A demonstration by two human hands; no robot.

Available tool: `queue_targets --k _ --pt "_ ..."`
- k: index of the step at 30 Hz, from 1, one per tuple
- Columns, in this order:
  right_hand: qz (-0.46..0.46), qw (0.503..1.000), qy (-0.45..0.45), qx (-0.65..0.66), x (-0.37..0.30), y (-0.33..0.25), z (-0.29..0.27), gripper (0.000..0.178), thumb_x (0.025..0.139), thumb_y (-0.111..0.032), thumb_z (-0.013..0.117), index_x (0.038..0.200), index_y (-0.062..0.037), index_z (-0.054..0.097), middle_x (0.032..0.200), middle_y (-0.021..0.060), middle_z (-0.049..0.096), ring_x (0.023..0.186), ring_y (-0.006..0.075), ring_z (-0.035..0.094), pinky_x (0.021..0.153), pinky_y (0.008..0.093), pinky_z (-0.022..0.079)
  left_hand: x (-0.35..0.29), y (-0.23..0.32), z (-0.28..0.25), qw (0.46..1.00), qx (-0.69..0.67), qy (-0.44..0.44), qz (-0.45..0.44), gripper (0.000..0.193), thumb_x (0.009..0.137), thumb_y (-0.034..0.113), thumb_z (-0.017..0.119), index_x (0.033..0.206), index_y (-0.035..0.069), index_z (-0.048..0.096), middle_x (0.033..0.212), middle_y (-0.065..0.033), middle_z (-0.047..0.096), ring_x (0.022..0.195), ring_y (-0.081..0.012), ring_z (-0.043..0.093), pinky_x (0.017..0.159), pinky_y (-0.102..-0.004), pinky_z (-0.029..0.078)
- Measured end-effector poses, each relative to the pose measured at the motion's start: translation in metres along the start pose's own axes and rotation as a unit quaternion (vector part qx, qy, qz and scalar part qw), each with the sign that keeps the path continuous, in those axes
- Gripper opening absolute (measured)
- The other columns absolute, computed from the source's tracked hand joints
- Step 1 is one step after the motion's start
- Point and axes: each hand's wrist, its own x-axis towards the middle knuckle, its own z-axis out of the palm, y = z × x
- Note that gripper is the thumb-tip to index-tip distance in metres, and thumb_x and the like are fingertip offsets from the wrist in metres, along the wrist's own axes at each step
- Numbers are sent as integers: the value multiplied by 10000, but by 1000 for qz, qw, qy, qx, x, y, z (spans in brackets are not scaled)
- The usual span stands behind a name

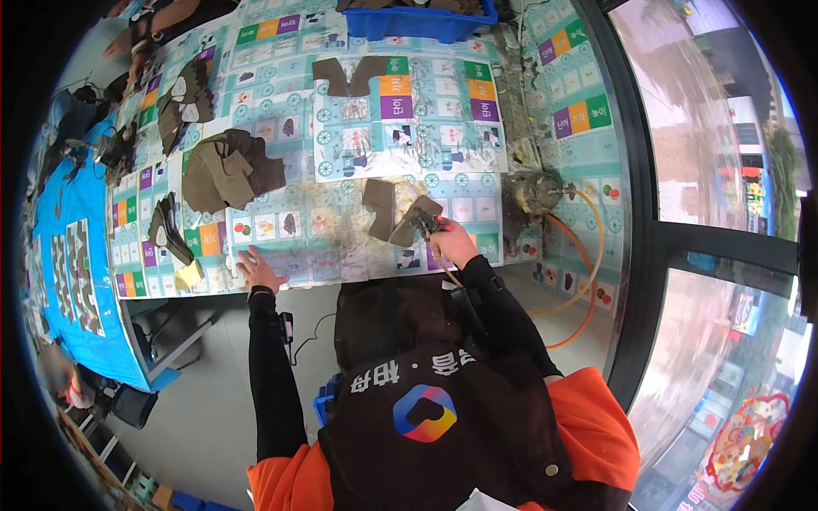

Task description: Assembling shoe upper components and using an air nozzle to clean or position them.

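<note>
My right hand [455,245] is wrapped round a dark spray gun [425,223] at the near edge of the table. The gun's nozzle end overlaps a flat brown cut piece [380,203], angular in outline, lying on the sheet; whether they touch I cannot tell. My left hand [259,271] rests at the table's near edge with fingers spread and nothing in it. Beyond that hand lies a heap of brown cut pieces [223,177]. Left of it are a small stack of dark strips [169,230] and a yellow block [189,274].
Printed sheets [358,157] cover the table. Two brown pieces [349,77] lie farther back, before a blue bin [417,24]. Yellow and orange hoses [588,281] loop at the right, beside a dirty round device [535,192]. A blue-covered table [85,341] and another person's arm [162,21] are at left.
</note>
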Motion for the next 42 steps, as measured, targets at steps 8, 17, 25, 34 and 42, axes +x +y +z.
queue_targets --k 8,17,25,34,42 --pt "-6 998 26 58 -1 -7 -6 101 708 -60 511 792 -4 521 544 31 479 450 110 443 411 258 348 3 -4 6 1000 -3 3 2 1147 550 274 783 1333 82 -34 1388 -168 -66 1269 -381 56 917 -523 332" --pt "-6 995 34 91 3 -11 -13 106 697 -42 503 789 6 523 516 36 466 408 112 424 371 256 314 1 -2 2 1000 4 -4 -1 1135 570 256 774 1330 83 -50 1385 -176 -73 1267 -387 54 920 -511 336" --pt "-18 990 78 120 8 -9 -18 113 677 -16 510 787 7 514 517 36 454 409 116 407 377 255 305 2 -1 1 1000 9 -3 3 1141 570 263 775 1328 83 -58 1384 -178 -75 1266 -387 55 920 -499 345" --pt "-35 991 39 121 11 4 -20 211 666 -32 505 867 34 498 522 32 462 418 106 421 367 241 299 -1 5 -3 1000 29 -10 -6 1162 554 291 781 1329 86 -60 1386 -175 -69 1267 -379 70 919 -491 352" --pt "15 997 -55 53 8 19 -4 513 674 -48 535 1161 58 411 555 25 484 458 102 441 425 249 359 3 3 -1 998 50 -13 -20 1166 556 318 777 1326 82 -66 1385 -180 -62 1265 -378 84 911 -501 357"
